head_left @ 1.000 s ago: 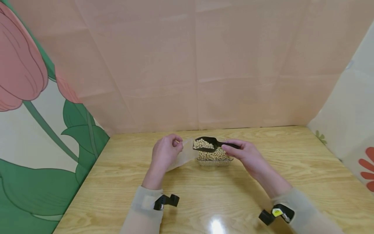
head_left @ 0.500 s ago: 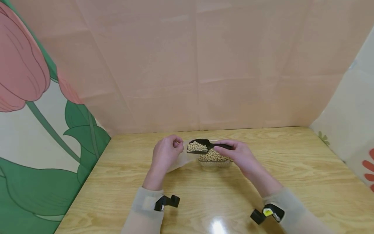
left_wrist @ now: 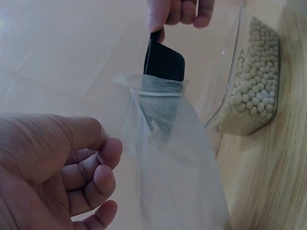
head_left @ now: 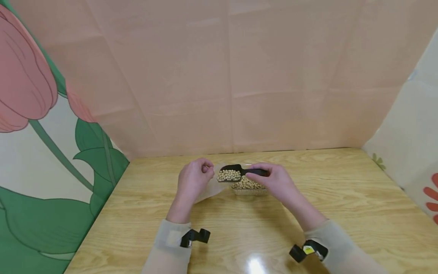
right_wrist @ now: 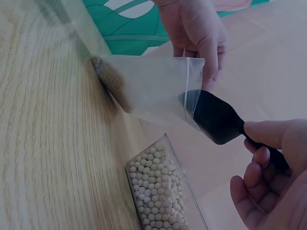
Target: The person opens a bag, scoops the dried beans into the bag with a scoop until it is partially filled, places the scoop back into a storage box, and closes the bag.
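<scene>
My left hand (head_left: pixel 195 179) pinches the mouth edge of a translucent zip bag (left_wrist: pixel 177 167) between thumb and finger. The bag hangs upright, and some beans (right_wrist: pixel 114 84) lie in its bottom. In my right hand (head_left: pixel 275 180) is the handle of a black scoop (right_wrist: pixel 216 115), heaped with pale round beans (head_left: pixel 229 175) that look like soybeans. The scoop's front end sits within the bag's mouth, blurred behind the film in the left wrist view. Below and beside it stands a clear plastic box (right_wrist: pixel 184 179) full of the same beans.
Everything stands on a wood-grain table (head_left: pixel 226 236). Behind it hangs a plain pinkish cloth (head_left: pixel 229 76). A flower-patterned panel (head_left: pixel 44 217) borders the left side, and a pale one (head_left: pixel 407 133) the right.
My right hand has moved left and slightly down with the loaded scoop, away from above the box and into the bag's mouth. The left hand has stayed in place.
</scene>
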The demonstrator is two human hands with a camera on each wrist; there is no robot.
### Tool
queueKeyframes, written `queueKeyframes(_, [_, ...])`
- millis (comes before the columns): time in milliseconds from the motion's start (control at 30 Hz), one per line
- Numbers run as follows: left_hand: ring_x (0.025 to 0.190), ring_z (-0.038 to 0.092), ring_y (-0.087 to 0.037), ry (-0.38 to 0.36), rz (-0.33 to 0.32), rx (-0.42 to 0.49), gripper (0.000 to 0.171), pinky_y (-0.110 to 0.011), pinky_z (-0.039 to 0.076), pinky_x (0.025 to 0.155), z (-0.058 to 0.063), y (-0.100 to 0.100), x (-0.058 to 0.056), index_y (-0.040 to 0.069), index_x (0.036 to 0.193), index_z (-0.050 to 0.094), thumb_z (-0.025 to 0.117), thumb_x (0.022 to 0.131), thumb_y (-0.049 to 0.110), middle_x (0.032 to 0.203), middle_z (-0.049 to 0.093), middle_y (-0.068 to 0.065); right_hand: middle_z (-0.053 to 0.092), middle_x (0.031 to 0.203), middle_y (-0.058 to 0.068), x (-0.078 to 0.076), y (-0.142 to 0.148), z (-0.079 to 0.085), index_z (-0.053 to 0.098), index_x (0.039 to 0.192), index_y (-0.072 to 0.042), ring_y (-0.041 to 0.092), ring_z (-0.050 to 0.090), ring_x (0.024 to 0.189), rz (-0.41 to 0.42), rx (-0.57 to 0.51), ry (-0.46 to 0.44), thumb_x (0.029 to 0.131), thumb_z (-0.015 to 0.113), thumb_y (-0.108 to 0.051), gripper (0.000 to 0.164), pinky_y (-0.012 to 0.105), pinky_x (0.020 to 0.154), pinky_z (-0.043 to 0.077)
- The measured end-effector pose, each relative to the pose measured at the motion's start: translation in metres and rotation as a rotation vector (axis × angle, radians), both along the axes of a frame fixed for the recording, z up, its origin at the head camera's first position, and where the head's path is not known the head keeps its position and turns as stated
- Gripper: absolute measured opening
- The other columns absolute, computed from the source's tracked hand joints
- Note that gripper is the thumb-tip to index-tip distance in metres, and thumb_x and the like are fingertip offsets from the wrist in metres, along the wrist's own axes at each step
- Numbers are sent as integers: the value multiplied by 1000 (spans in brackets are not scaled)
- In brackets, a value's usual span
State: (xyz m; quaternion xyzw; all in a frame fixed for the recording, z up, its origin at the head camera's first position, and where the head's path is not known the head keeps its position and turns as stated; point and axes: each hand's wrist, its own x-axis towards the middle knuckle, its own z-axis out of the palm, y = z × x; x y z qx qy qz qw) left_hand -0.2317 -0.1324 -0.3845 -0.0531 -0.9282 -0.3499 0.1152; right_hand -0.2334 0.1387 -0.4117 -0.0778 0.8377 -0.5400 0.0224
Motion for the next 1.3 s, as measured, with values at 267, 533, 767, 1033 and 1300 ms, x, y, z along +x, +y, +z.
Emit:
queueKeyframes(267, [71, 65, -14, 8, 5, 3, 11, -39, 53, 74, -2, 0, 0, 11, 106, 83, 74, 103, 15, 85, 74, 5, 77, 130, 10, 3, -4, 1, 84, 125, -15, 22, 66, 86, 9, 75, 132, 98, 87, -34, 33, 31, 65, 53])
queueKeyframes(533, [68, 64, -15, 3, 0, 5, 12, -38, 52, 71, -2, -1, -1, 10, 108, 82, 73, 103, 15, 84, 74, 5, 79, 125, 3, 9, -8, 1, 85, 121, -17, 19, 67, 91, 2, 222, 323, 98, 87, -27, 25, 37, 74, 54])
queueKeyframes(767, [70, 65, -14, 15, -6, 8, 12, -38, 53, 72, 0, -2, -2, 12, 107, 83, 72, 102, 14, 85, 75, 5, 76, 99, -5, 15, -13, 7, 86, 117, -15, 13, 59, 77, 14, 322, 522, 96, 89, -21, 22, 36, 67, 47])
queueKeyframes(1033, [66, 63, -13, 11, -16, 12, 14, -36, 51, 69, -1, -2, -2, 12, 108, 83, 71, 101, 13, 84, 75, 6, 77, 104, -3, 16, -12, 9, 86, 118, -17, 15, 62, 80, 11, 312, 494, 96, 89, -21, 22, 37, 69, 50])
queueKeyframes(1300, [67, 63, -13, 16, -11, 7, 14, -37, 51, 69, -2, -2, -3, 11, 107, 83, 72, 100, 13, 83, 75, 5, 78, 124, 2, 16, 6, 17, 85, 120, -20, 23, 71, 97, -20, 174, 288, 99, 86, -31, 23, 35, 71, 57])
